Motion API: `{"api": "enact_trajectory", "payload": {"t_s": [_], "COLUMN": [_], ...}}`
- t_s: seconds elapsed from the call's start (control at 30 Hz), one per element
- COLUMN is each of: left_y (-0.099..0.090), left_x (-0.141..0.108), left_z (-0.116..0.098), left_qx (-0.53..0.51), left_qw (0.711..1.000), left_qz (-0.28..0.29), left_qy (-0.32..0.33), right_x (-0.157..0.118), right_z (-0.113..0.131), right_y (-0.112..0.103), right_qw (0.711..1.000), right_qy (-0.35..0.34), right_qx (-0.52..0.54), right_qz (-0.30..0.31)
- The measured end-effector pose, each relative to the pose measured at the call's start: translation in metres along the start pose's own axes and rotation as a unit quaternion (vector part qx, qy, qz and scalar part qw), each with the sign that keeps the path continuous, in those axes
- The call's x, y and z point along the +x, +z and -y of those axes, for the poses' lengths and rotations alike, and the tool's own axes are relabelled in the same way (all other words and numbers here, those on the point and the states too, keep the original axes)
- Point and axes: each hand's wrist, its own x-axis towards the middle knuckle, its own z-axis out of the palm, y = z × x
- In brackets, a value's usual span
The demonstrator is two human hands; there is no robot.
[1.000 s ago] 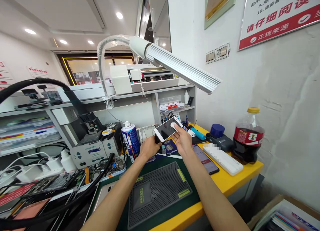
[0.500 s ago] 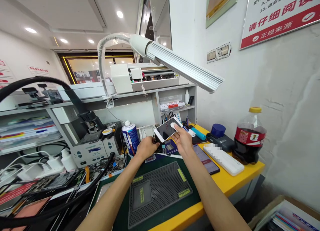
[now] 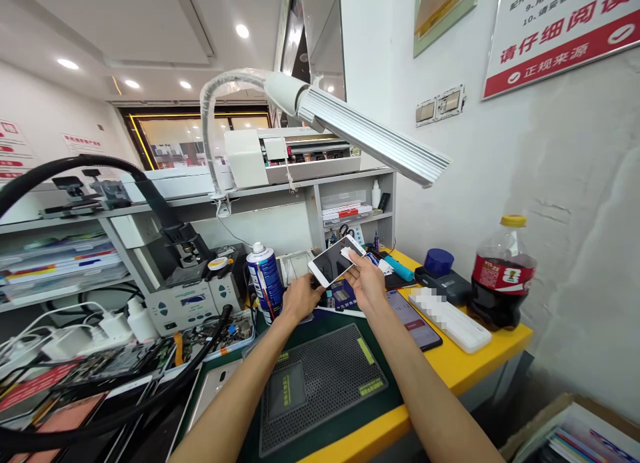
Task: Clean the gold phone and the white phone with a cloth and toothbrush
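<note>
A white-framed smartphone (image 3: 331, 264) with a dark screen is held tilted above the bench. My right hand (image 3: 367, 283) grips its right end, thumb on top and fingers underneath. Under that thumb, a small white piece (image 3: 347, 253), like a tissue or wipe, lies against the screen. My left hand (image 3: 301, 299) is closed at the phone's lower left corner, thumb tip close to the edge; what its fingers hold is hidden. Beneath my forearms lies a dark perforated mat (image 3: 330, 383) on a green work surface (image 3: 245, 419). A blue spray can (image 3: 265, 279) stands just left of my left hand.
On the yellow bench (image 3: 460, 373) at right lie another phone (image 3: 415, 326), a white power-bank-like block (image 3: 463, 331) and a cola bottle (image 3: 503, 283). A lamp (image 3: 375, 133) hangs overhead. Left are a control station (image 3: 187, 303), a black hose (image 3: 165, 389) and phone parts (image 3: 115, 363).
My left hand has shifted slightly right and down, against the phone's lower corner. The phone and my right hand stay nearly in place; the view has moved slightly.
</note>
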Motion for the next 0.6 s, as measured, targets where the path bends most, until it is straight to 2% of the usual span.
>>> {"api": "enact_trajectory", "payload": {"t_s": [0.27, 0.6], "left_y": [0.001, -0.011], "left_x": [0.005, 0.008], "left_z": [0.002, -0.004], "left_qx": [0.017, 0.033], "left_qw": [0.999, 0.996], "left_qz": [0.038, 0.083], "left_qy": [-0.003, 0.023], "right_x": [-0.002, -0.002], "right_z": [0.001, 0.000], "right_y": [0.000, 0.002], "right_qw": [1.000, 1.000], "right_qy": [0.005, 0.006], "right_qx": [0.000, -0.005], "right_qz": [-0.002, -0.005]}}
